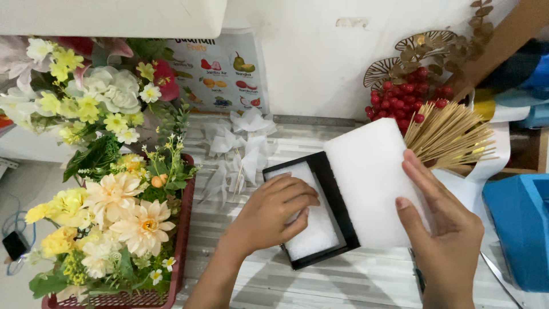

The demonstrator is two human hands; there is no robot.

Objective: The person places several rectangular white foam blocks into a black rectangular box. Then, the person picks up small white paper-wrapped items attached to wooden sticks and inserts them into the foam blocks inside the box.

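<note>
Here my left hand (274, 214) lies flat, fingers spread, pressing the white foam inside the black tray (331, 189) on the striped table (320, 280). My right hand (443, 229) grips a loose white foam slab (369, 177) leaning on the tray's right rim. Farther off, a fruit poster (220, 71) hangs on the wall.

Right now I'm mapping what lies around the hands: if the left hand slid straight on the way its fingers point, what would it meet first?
The left hand points right across the black box; it would likely meet the white foam block first.
</note>
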